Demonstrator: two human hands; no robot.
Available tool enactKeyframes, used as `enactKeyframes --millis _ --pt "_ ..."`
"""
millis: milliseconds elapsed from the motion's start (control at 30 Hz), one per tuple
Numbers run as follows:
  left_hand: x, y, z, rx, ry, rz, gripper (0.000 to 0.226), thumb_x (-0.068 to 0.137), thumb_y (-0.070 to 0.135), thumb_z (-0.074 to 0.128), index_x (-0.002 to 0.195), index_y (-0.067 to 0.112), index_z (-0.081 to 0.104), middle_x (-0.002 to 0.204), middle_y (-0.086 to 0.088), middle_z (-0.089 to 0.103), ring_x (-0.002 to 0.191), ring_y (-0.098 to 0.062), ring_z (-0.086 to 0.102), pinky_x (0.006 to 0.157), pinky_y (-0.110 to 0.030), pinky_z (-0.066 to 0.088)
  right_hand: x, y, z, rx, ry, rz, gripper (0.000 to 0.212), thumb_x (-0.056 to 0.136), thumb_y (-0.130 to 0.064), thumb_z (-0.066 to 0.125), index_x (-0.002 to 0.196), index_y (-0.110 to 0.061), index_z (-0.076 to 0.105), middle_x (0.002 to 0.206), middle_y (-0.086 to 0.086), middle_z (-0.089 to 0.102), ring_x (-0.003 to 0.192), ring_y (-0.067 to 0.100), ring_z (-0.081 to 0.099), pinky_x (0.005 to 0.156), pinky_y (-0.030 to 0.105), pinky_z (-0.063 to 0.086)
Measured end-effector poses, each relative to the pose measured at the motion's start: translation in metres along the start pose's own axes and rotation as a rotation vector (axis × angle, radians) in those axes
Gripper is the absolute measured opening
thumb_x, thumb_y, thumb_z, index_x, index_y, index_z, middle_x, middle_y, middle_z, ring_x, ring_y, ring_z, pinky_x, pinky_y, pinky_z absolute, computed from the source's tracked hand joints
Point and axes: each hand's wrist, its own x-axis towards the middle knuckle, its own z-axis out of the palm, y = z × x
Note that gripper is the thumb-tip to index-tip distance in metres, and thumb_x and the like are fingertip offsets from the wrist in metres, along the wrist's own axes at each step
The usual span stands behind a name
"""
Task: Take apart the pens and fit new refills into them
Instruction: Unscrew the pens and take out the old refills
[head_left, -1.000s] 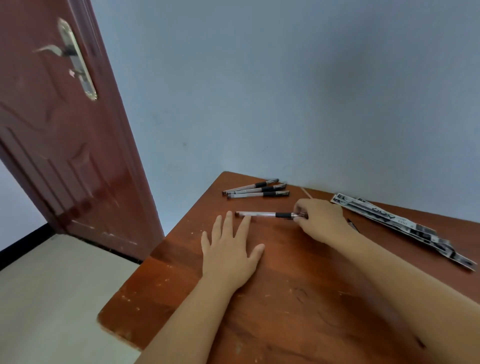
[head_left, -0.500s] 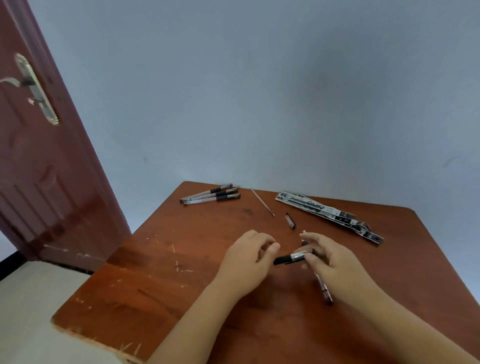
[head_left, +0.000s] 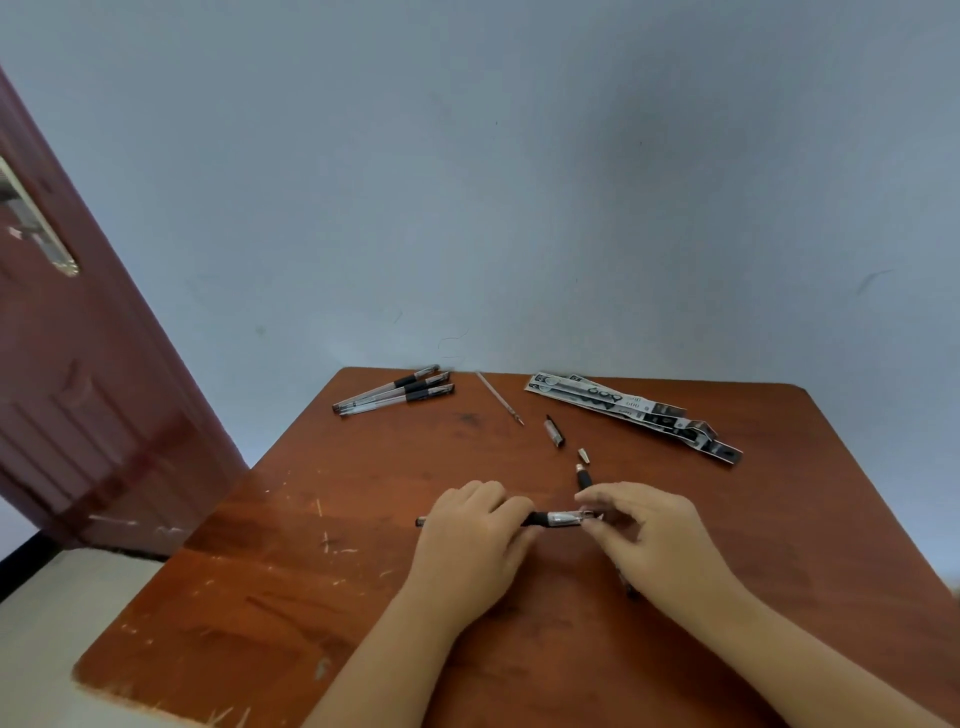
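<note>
The pen (head_left: 550, 518) lies level between both hands, just above the middle of the surface (head_left: 270, 571). The left hand (head_left: 470, 540) has its grip curled around the pen's dark left part, and a short dark end sticks out past the left side of the fist. The right hand (head_left: 657, 535) pinches the clear right end between thumb and forefinger, its other fingers loosely bent; a dark piece shows just below that hand, though what it is cannot be told.

The surface is a reddish-brown wooden top with rounded corners, scratched and chipped pale along its near-left part. It stands against a plain blue-grey wall (head_left: 519, 182). A dark red panelled door (head_left: 93, 405) with a metal handle plate stands at the left, above a pale floor (head_left: 47, 613).

Farther from the hands, three more pens (head_left: 395, 396) lie side by side at the far-left edge. A thin loose refill (head_left: 500, 399) lies slanted to their right. A flat printed refill packet (head_left: 634, 413) lies slanted at the far right. Between the packet and the hands lie small loose parts: a dark cap-like piece (head_left: 554, 432), a small metal tip (head_left: 584, 455) and another short dark piece (head_left: 583, 476) just beyond the right hand's fingers.
</note>
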Motion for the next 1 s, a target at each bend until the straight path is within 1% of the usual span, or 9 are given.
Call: enactKeyframes --millis 167,300,367,467,533,700,867,933,1000 --pt "-0.004 0.001 0.006 -0.036 0.092 0.046 0.013 0.082 0.023 0.042 0.088 0.019 0.053 0.075 0.001 0.058 0.067 -0.011 0.044 0.062 -0.025 0.034 -0.003 -0.005 0.008 -0.068 0.044 -0.090 0.015 0.064 -0.011 0.062 0.077 -0.012 0.070 0.068 -0.003 0.068 0.076 0.003 0.051 0.072 0.003 0.036" --pt "-0.005 0.002 0.006 -0.009 0.106 0.031 0.021 0.085 0.028 0.042 0.080 0.017 0.058 0.070 0.002 0.056 0.063 -0.012 0.045 0.059 -0.024 0.031 -0.004 -0.003 0.009 -0.123 0.077 -0.088 0.014 0.065 -0.017 0.063 0.076 -0.020 0.071 0.068 -0.013 0.066 0.078 0.005 0.051 0.065 0.031 0.046" --pt "-0.006 0.003 0.006 0.007 0.114 0.038 0.022 0.085 0.028 0.041 0.081 0.018 0.060 0.068 0.003 0.056 0.059 -0.013 0.049 0.054 -0.022 0.034 -0.005 -0.002 0.011 -0.108 0.090 -0.070 0.015 0.065 -0.018 0.062 0.076 -0.022 0.071 0.070 -0.022 0.061 0.078 -0.002 0.050 0.064 0.038 0.046" --pt "-0.006 0.004 0.006 0.015 0.132 0.036 0.024 0.083 0.029 0.042 0.079 0.019 0.064 0.059 0.005 0.055 0.049 -0.013 0.051 0.042 -0.020 0.037 -0.004 0.000 0.013 -0.060 0.094 -0.050 0.017 0.066 -0.020 0.061 0.078 -0.021 0.072 0.072 -0.036 0.047 0.077 -0.022 0.045 0.067 0.032 0.042" --pt "-0.006 0.005 0.005 0.035 0.124 0.045 0.025 0.082 0.030 0.042 0.077 0.020 0.065 0.055 0.006 0.053 0.044 -0.012 0.049 0.040 -0.018 0.035 -0.004 0.002 0.013 -0.031 0.094 -0.034 0.018 0.065 -0.021 0.060 0.079 -0.018 0.072 0.070 -0.037 0.045 0.078 -0.026 0.044 0.066 0.025 0.038" --pt "-0.007 0.003 0.001 0.034 0.119 0.074 0.024 0.081 0.034 0.044 0.080 0.024 0.066 0.050 0.008 0.049 0.040 -0.011 0.045 0.039 -0.016 0.026 -0.003 0.001 0.011 -0.054 0.092 -0.097 0.013 0.064 -0.020 0.063 0.073 -0.017 0.071 0.066 -0.036 0.042 0.077 -0.023 0.046 0.065 0.016 0.036" --pt "-0.007 0.000 0.003 -0.030 0.141 0.099 0.014 0.083 0.036 0.045 0.090 0.029 0.055 0.051 0.007 0.050 0.041 -0.012 0.046 0.038 -0.017 0.032 -0.002 0.001 0.009 -0.121 0.121 -0.173 0.014 0.068 -0.025 0.061 0.074 -0.016 0.070 0.069 -0.014 0.064 0.080 0.004 0.052 0.065 0.030 0.045" --pt "-0.007 -0.001 0.005 -0.027 0.145 0.093 0.015 0.083 0.037 0.045 0.090 0.029 0.056 0.052 0.007 0.051 0.042 -0.012 0.048 0.038 -0.018 0.034 -0.002 0.005 0.010 -0.142 0.092 -0.181 0.025 0.072 -0.031 0.052 0.078 -0.016 0.071 0.073 -0.008 0.068 0.081 0.005 0.051 0.065 0.034 0.046" --pt "-0.007 -0.001 0.005 -0.013 0.126 0.078 0.023 0.081 0.038 0.045 0.090 0.027 0.063 0.055 0.008 0.053 0.046 -0.010 0.050 0.040 -0.018 0.036 -0.002 0.007 0.010 -0.157 0.069 -0.174 0.027 0.073 -0.033 0.047 0.077 -0.019 0.070 0.073 -0.008 0.067 0.080 0.002 0.049 0.069 0.028 0.039"
